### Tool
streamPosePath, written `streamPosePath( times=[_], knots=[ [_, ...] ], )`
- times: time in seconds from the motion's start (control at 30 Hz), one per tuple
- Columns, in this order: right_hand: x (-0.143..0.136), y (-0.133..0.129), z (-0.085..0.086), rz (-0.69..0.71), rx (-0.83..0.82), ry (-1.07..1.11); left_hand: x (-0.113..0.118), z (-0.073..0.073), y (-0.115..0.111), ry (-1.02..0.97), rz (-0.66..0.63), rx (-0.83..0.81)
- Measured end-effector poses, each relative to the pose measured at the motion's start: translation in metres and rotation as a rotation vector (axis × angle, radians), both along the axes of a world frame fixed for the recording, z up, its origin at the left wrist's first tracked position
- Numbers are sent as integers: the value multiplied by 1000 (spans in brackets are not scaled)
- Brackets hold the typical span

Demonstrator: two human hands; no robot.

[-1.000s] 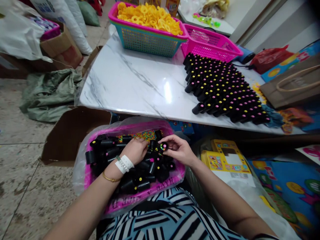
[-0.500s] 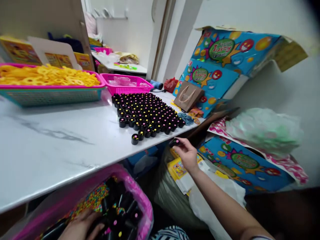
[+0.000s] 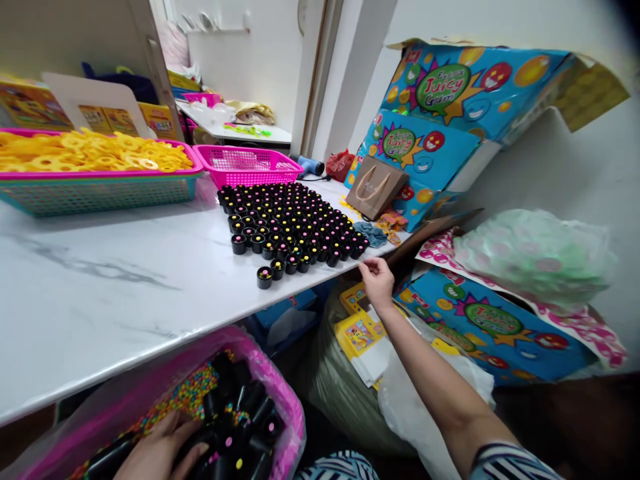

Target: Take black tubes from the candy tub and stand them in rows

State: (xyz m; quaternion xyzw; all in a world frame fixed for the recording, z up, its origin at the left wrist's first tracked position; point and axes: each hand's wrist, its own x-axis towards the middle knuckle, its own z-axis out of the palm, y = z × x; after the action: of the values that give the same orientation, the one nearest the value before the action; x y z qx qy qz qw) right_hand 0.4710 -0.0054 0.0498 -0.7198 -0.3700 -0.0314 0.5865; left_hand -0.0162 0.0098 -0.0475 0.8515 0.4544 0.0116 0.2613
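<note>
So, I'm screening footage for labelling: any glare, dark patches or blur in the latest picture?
Head view: soft sheen on the table; head view: black containers in the pink tub partly merge together, and the top-right corner is dark; head view: lettering on the topmost blue box stays readable.

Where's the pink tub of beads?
Head view, bottom left: the pink tub is below the table's near edge, with the left hand inside it.

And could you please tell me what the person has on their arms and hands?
The right arm wears a short sleeve patterned in black, white and light-blue stripes, with nothing worn below it. The right hand and left hand are both ungloved. The left forearm is out of frame, so its sleeve cannot be told.
</note>
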Motion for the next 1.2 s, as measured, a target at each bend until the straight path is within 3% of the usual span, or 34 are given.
streamPosePath(
  times=[0.1, 0.23, 0.3, 0.37, 0.5, 0.6, 0.77, 0.83, 0.9, 1.0, 1.2],
  knots=[
    [-52, -35, -8, 143, -62, 37, 2, 17, -8, 11, -18, -13],
    [-144, -66, -11, 725, -315, -48, 10, 38, -17, -50, 45, -48],
    [-189, -62, -15, 982, -414, -10, 14, 43, -18, -186, 137, -68],
    [-230, -48, -24, 1143, -484, 172, 16, 47, -20, -343, 307, -75],
    [-286, -17, -43, 1271, -478, 481, 13, 50, -26, -675, 510, -201],
    [-302, -3, -48, 1300, -462, 478, 5, 46, -29, -814, 538, -221],
    [-310, 10, -59, 1289, -537, 350, -9, 40, -30, -776, 563, -161],
    [-314, 16, -62, 1360, -575, 80, -14, 41, -28, -708, 639, -80],
    [-319, 21, -63, 1415, -628, -339, -19, 45, -25, -640, 711, 5],
    [-329, 25, -59, 1400, -698, -841, -24, 53, -20, -597, 772, 65],
    [-342, 24, -44, 1473, -789, -1142, -23, 56, -21, -543, 796, 102]
  ],
)
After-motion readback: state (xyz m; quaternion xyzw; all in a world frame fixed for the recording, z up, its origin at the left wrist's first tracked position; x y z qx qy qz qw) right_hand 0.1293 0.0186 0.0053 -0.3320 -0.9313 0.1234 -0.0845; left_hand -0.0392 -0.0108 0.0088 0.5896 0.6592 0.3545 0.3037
